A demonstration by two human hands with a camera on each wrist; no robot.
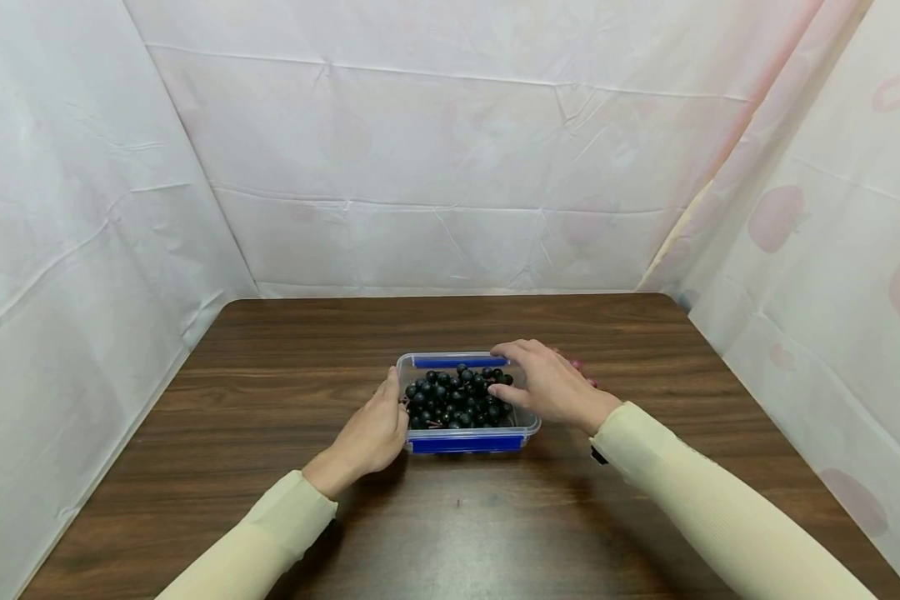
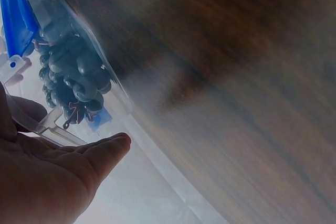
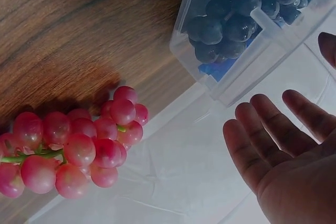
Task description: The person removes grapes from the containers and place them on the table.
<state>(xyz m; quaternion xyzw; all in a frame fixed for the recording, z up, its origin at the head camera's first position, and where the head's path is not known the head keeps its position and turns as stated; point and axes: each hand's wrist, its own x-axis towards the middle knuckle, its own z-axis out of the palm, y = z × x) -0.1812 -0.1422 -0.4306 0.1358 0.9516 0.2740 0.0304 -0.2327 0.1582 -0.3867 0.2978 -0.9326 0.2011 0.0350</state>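
Dark purple-black grapes (image 1: 457, 400) fill a clear plastic container with blue clip latches (image 1: 465, 445), which sits on the table. My left hand (image 1: 375, 423) rests against the container's left side, its fingers mostly straight along the wall. In the left wrist view, those fingers (image 2: 107, 156) lie beside a clear side latch. My right hand (image 1: 551, 387) is over the container's right rim with thumb and fingers spread. The right wrist view shows its fingers (image 3: 273, 129) extended with nothing held. Beside the container's right side lies a bunch of pink-red grapes (image 3: 79, 148), mostly hidden behind my right hand in the head view.
A brown wood-grain table (image 1: 307, 342) carries everything. White sheets (image 1: 450, 150) hang behind it and along both sides, the right one with faint fruit prints.
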